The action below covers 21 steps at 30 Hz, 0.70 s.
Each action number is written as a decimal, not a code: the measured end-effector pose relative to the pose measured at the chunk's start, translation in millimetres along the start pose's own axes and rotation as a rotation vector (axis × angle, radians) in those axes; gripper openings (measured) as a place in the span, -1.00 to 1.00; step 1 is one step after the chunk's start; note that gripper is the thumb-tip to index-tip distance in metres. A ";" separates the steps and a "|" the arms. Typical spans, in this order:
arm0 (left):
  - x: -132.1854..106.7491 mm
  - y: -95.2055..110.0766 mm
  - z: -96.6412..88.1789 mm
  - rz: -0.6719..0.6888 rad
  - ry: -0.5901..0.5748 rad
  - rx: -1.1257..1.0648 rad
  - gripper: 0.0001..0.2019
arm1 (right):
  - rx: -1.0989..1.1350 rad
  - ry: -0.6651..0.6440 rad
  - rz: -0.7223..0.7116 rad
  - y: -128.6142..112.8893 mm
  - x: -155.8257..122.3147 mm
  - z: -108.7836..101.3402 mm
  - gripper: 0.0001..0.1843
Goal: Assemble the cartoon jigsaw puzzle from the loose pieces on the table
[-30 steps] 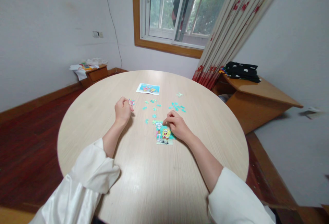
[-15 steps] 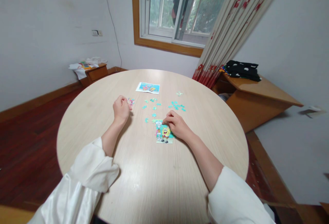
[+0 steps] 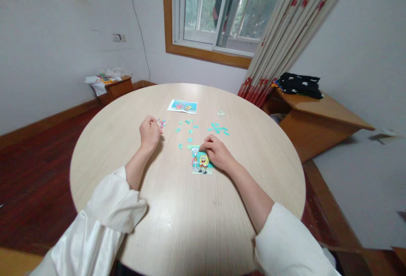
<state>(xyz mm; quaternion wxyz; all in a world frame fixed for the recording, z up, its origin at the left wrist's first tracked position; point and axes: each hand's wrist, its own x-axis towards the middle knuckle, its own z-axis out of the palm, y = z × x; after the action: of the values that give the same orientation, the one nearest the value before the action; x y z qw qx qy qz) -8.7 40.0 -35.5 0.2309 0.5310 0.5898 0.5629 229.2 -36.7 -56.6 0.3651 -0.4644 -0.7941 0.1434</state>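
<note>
My right hand reaches over the upper right part of a partly joined jigsaw puzzle, its thumb and fingers pinched together. Whatever lies between those fingertips is too small to make out. The joined section shows a yellow square character and a pale tall one. Over on the left, my left hand rests curled on the table, beside a small cluster of pink puzzle pieces; its palm is hidden. Several loose turquoise puzzle pieces are scattered between the hands, and more turquoise pieces lie beyond my right hand.
Everything lies on a round wooden table. A printed picture card lies toward the far side, with pale puzzle pieces right of it. Beyond stand a small cabinet at left and a wooden desk with dark cloth at right.
The view has shifted very slightly. Both hands keep almost the same places and poses, and the puzzle pieces look unmoved.
</note>
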 end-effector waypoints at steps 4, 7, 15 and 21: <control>1.2 -2.3 0.8 0.007 0.003 -0.012 -0.81 | 0.000 0.126 -0.028 -1.8 0.8 -2.6 -0.56; 0.5 -1.6 1.1 0.007 0.003 -0.030 -0.81 | -0.004 0.167 -0.034 -1.9 0.9 -3.7 -0.58; -3.0 4.1 1.0 -0.009 0.003 -0.039 -0.79 | 0.006 0.076 -0.010 -4.0 -0.6 -4.3 -0.63; -3.6 3.7 1.1 0.007 0.000 -0.045 -0.80 | 0.033 0.020 0.025 -0.8 -0.4 -3.5 -0.61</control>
<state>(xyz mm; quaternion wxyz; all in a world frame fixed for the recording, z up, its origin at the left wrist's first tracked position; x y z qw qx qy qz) -5.2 36.6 -33.6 0.2409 0.5276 0.5750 0.5770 231.3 -37.9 -53.9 0.3787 -0.4696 -0.7820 0.1565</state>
